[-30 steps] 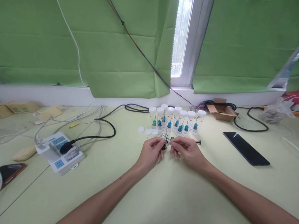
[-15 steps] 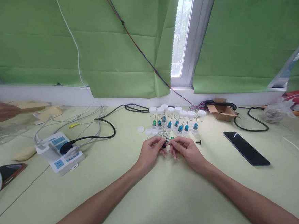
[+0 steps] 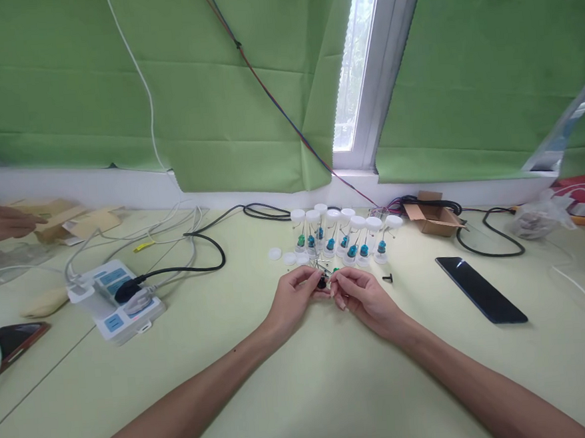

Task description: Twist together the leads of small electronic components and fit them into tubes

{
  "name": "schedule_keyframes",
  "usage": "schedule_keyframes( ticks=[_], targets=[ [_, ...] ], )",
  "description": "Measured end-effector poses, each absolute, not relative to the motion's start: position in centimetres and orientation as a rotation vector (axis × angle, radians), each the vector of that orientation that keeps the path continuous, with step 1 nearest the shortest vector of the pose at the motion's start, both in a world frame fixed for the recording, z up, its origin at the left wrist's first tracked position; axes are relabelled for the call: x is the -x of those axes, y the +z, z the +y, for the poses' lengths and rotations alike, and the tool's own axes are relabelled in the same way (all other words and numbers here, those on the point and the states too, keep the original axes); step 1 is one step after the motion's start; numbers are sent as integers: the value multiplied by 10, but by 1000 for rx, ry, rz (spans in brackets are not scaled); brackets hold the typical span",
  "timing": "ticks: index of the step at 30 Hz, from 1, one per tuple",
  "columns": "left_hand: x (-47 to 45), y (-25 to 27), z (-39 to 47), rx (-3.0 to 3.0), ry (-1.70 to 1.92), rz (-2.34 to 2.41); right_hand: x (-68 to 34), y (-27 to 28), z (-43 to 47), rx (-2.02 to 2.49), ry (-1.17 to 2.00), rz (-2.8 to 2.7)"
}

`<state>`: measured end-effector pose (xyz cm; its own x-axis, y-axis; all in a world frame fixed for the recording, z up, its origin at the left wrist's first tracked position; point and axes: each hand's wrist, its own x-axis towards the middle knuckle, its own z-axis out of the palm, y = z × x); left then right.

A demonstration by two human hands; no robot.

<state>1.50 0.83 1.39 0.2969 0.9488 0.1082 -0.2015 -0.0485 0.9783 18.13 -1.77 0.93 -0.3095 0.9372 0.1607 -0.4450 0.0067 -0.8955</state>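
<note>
My left hand (image 3: pixel 296 295) is closed in a pinch on a small black part (image 3: pixel 322 282), whose exact kind is too small to make out. Close against it, my right hand (image 3: pixel 360 293) is also pinched, its fingertips at the same part; whatever it grips is hidden. Thin metal rods (image 3: pixel 322 265) and a small green piece (image 3: pixel 336 270) lie just beyond the fingertips. Behind them stand several clear vials with white caps (image 3: pixel 357 222), holding blue or green pieces with thin stems. A black T-shaped piece (image 3: pixel 387 278) lies right of my right hand.
White round caps (image 3: pixel 275 253) lie left of the vials. A power strip (image 3: pixel 122 301) with plugs and cables sits at left, a dark phone (image 3: pixel 480 290) at right. Behind are an open cardboard box (image 3: pixel 436 222) and a plastic bag (image 3: pixel 543 218). Another person's hand (image 3: pixel 5 222) is at far left.
My hands stay almost in place; the fingers of both have shifted slightly around the black part. At far left, the other person's hand and the cardboard near it have moved.
</note>
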Motion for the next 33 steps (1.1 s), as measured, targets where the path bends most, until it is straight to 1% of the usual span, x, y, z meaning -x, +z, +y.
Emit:
schedule_keyframes(
  ticks=[9, 20, 33],
  targets=[
    [-14, 11, 8, -1270, 1118, 749, -183, 12, -16, 593, 1586, -1058],
    [-15, 16, 3, -1320, 1197, 814, -185, 10, -15, 630, 1599, -1003],
    [-15, 13, 3, -1424, 1262, 811, -186, 6, -12, 709, 1496, -984]
  ],
)
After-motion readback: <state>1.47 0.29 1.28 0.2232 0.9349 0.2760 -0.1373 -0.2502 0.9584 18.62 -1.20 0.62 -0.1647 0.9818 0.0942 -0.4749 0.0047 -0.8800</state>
